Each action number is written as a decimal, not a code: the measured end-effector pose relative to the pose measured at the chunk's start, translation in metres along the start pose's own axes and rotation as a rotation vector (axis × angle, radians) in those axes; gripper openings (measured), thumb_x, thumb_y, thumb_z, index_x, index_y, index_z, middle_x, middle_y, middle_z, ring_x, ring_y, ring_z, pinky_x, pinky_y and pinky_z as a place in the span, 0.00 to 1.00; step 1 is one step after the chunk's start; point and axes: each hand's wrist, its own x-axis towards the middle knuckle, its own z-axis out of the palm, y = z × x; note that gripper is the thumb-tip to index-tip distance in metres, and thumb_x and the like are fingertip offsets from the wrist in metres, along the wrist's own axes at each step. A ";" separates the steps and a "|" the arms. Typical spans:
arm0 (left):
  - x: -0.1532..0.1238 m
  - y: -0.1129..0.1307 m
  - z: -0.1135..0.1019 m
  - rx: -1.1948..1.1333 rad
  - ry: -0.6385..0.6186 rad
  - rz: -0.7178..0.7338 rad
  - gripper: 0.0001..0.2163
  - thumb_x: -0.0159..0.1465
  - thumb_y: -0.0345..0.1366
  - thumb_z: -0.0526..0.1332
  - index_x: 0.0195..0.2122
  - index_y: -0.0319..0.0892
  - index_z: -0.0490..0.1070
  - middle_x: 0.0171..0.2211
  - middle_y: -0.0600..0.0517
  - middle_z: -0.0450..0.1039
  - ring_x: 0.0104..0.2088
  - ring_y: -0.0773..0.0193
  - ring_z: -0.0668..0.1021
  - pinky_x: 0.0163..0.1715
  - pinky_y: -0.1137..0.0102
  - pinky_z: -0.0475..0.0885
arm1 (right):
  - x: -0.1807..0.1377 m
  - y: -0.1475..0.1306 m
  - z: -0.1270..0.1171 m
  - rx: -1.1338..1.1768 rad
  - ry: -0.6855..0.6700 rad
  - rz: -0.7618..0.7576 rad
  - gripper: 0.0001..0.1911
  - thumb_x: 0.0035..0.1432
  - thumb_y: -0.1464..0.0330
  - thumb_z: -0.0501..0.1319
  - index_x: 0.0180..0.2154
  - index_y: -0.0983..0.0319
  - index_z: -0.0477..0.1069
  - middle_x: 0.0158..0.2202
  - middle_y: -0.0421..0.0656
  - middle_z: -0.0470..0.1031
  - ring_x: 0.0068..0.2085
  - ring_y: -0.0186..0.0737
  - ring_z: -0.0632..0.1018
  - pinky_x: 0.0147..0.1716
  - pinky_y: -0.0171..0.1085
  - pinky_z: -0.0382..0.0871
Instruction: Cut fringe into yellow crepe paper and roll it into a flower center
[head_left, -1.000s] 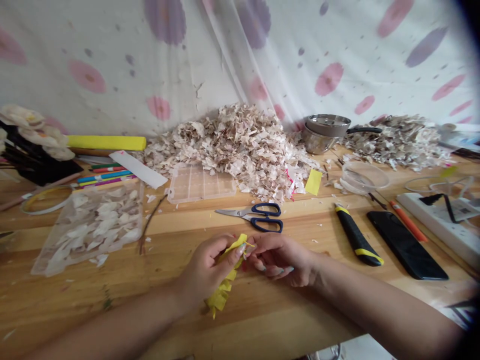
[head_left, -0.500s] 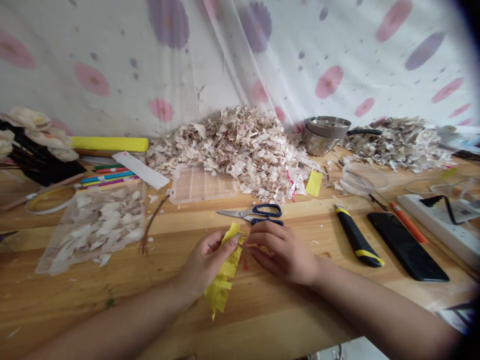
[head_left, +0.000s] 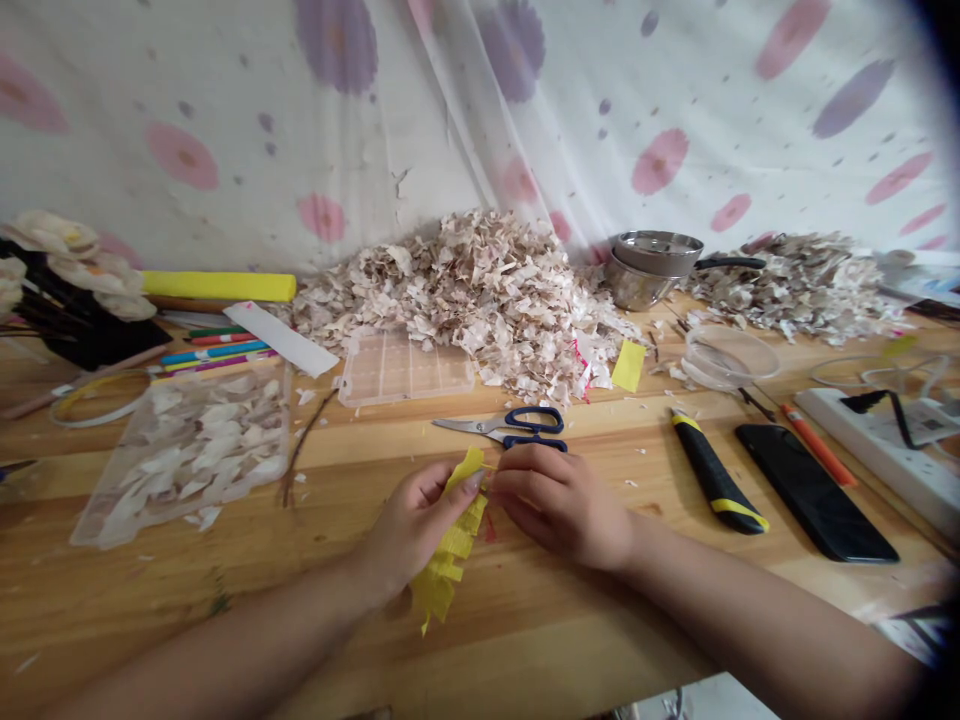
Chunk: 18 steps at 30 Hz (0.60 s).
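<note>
Behind the left hand (head_left: pixel 411 525), yellow paper strip (head_left: pixel 459 540) partly visible.

Pretty soft, even light here, with pale glare on the tabletop (head_left: pixel 577 640) at lower right. Edges look stretched, 1 corner's black, and the yellow paper strip (head_left: pixel 454 545) is kinda mushy.

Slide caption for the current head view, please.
Left hand pinches a fringed yellow strip, right hand at its edge, near navy-handled scissors on a wooden table.
</note>
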 end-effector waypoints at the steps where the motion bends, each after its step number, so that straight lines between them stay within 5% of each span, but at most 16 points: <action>1: 0.000 0.000 0.000 0.001 -0.003 -0.001 0.16 0.56 0.48 0.64 0.39 0.42 0.75 0.27 0.54 0.72 0.27 0.69 0.70 0.25 0.76 0.64 | 0.000 0.000 0.001 0.001 0.002 0.004 0.09 0.61 0.74 0.56 0.44 0.62 0.67 0.39 0.47 0.74 0.39 0.37 0.77 0.36 0.34 0.74; 18: 0.001 -0.002 -0.002 0.037 -0.028 0.005 0.14 0.58 0.47 0.62 0.33 0.40 0.71 0.25 0.55 0.68 0.26 0.69 0.68 0.25 0.75 0.64 | 0.001 0.001 0.004 0.320 0.043 0.186 0.06 0.61 0.75 0.56 0.40 0.62 0.69 0.35 0.46 0.72 0.38 0.36 0.75 0.37 0.36 0.73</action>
